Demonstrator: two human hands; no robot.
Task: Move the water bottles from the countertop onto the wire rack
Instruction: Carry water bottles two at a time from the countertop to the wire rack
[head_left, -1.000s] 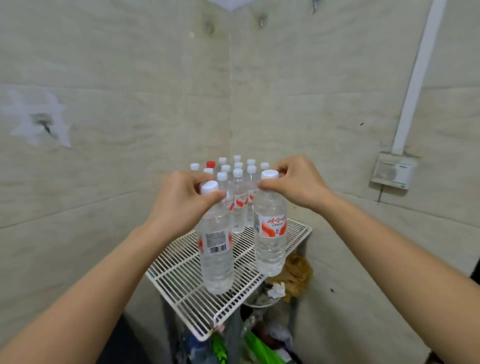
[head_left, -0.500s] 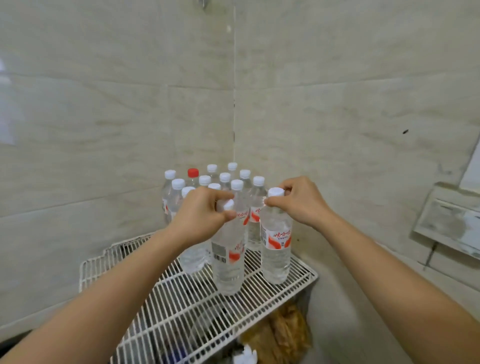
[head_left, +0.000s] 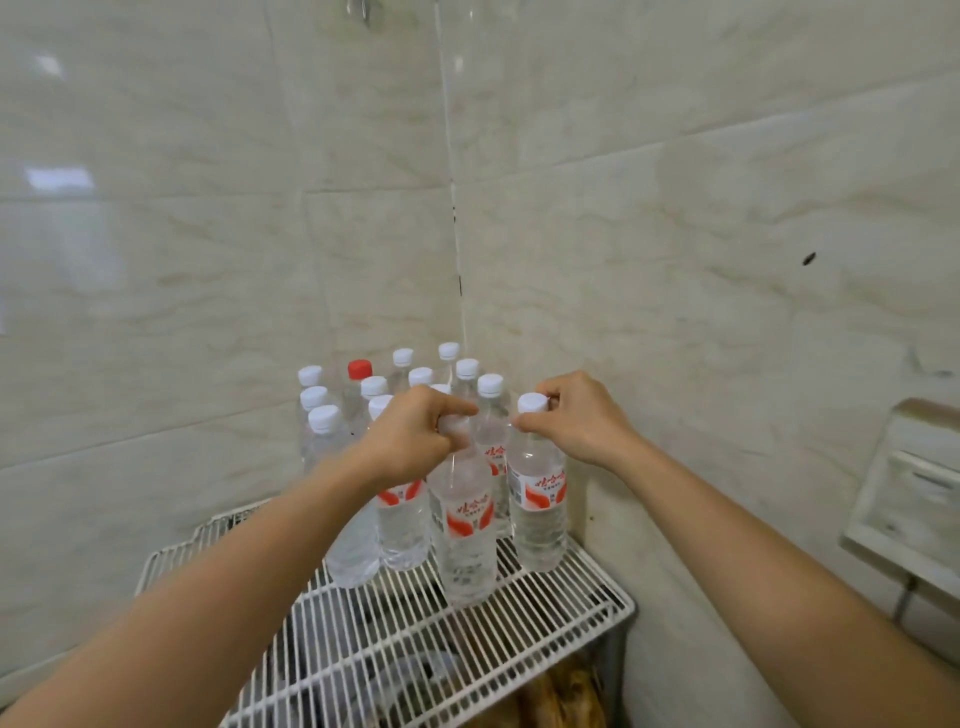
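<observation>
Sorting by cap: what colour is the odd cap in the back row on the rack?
Red, among white caps; the head view shows it clearly.

Both forearms are showing bare to the frame's edge — the left hand (head_left: 410, 436) and right hand (head_left: 582, 421) are wearing nothing.
</observation>
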